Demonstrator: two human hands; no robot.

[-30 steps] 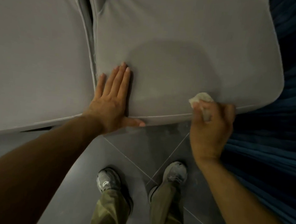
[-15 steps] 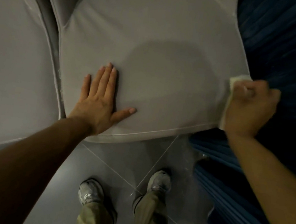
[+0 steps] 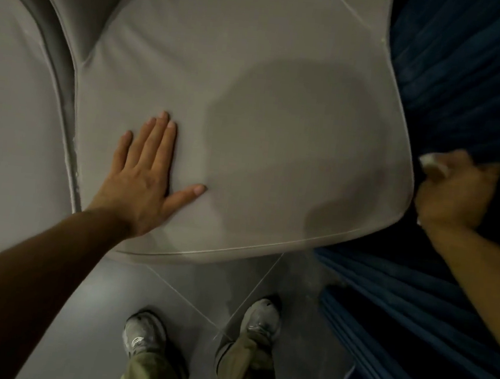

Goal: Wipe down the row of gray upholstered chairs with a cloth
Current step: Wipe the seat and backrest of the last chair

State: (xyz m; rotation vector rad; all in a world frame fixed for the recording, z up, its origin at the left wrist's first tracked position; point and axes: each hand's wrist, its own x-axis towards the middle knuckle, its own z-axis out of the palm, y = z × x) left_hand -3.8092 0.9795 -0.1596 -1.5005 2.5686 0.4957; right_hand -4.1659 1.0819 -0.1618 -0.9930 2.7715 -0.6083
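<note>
A gray upholstered chair seat (image 3: 255,66) fills the middle of the view, with a darker patch near its centre. My left hand (image 3: 143,175) lies flat on the seat's front left part, fingers spread. My right hand (image 3: 451,195) is closed on a small pale cloth (image 3: 432,163) at the seat's right side edge, just off the cushion. Only a corner of the cloth shows above my fingers. A second gray chair seat (image 3: 11,133) lies to the left, separated by a narrow seam.
A dark blue pleated curtain (image 3: 458,72) hangs close along the right of the chair and reaches the floor. Gray tiled floor (image 3: 101,303) lies in front of the seats. My two sneakers (image 3: 144,335) and olive trousers stand there.
My right hand with the cloth has slid from the seat's front edge around the front right corner to its right side. My left hand has stayed flat on the seat.
</note>
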